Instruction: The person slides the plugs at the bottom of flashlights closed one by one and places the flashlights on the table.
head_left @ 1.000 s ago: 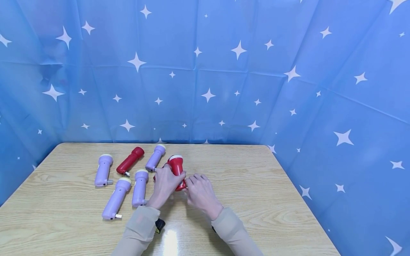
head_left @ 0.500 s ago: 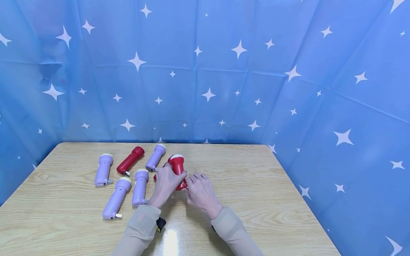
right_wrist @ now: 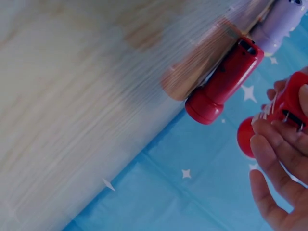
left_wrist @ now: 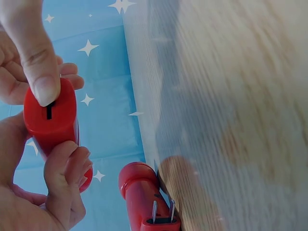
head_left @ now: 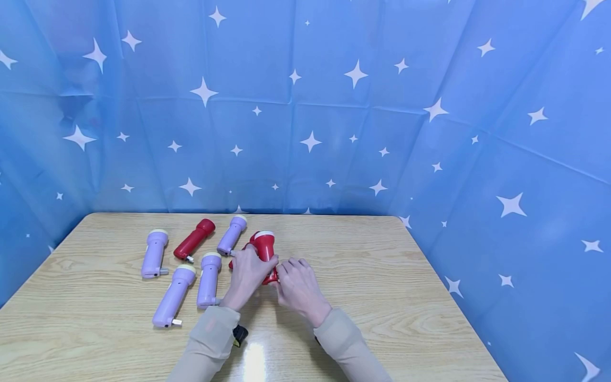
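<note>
A red flashlight (head_left: 265,245) with a white-rimmed head points away from me in the head view. My left hand (head_left: 245,273) grips its barrel, fingers wrapped round it in the left wrist view. At its butt end is my right hand (head_left: 302,289), its thumb (left_wrist: 45,89) on the end face over a narrow black slot. In the right wrist view the right fingers lie beside two metal plug prongs (right_wrist: 292,120) that show at the flashlight's end. Another red flashlight (left_wrist: 142,195), prongs out, lies on the table, partly hidden behind the left hand in the head view.
Left of the hands lie several lilac flashlights (head_left: 173,297) and a red flashlight (head_left: 193,241), their prongs out at the ends nearer me. A small black object (head_left: 240,335) shows beside the left cuff. A blue star-patterned cloth (head_left: 305,159) hangs behind the wooden table (head_left: 382,265).
The held red flashlight has shifted very slightly to the right. The prongs seen by the right fingertips earlier are hardly visible in the head view now. Both hands keep their places.
</note>
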Motion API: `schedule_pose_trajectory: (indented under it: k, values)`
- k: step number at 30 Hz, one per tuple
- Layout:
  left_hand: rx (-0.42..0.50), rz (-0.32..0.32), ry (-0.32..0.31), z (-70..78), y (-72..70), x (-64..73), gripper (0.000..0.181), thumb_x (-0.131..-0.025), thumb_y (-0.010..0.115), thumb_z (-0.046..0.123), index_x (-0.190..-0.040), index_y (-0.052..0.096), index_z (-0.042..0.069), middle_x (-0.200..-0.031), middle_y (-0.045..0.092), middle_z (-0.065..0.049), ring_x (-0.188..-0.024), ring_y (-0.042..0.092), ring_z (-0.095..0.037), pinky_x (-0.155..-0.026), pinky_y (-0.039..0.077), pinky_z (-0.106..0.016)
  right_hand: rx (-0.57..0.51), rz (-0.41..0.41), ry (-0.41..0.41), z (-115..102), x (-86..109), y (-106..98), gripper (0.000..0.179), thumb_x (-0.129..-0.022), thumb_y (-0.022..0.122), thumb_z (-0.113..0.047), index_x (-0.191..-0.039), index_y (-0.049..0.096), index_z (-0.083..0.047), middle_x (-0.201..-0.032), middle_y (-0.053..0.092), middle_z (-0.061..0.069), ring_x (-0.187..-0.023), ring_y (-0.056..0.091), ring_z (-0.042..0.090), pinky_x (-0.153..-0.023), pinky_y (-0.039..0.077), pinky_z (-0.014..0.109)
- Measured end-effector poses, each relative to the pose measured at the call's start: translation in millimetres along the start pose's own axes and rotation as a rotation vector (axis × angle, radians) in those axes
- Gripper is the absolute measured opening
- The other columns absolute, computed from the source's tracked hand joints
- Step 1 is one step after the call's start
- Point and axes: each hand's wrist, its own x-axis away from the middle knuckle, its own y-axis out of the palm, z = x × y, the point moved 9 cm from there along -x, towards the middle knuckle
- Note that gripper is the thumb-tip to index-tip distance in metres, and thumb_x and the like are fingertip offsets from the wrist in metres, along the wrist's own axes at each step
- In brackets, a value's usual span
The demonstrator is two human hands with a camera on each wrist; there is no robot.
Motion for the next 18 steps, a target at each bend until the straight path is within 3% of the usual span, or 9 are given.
schedule_pose_trajectory:
  k: [18]
  values:
    - [0.034,-0.004,-0.012,0.0,1.0,1.9,0.043,-0.076,0.07,0.039,-0.08,0.056,-0.001,-0.069,0.059,-0.014,-0.059,0.052,-0.024,-0.05,0.034,-0.026,0.013,0.028,-0.023,-0.9,-1.0,-1.8,0.026,-0.074,0.074,-0.035,-0.079,0.064,-0.012,-0.069,0.063,-0.003,-0.065,0.057,0.014,-0.061,0.045,0.027]
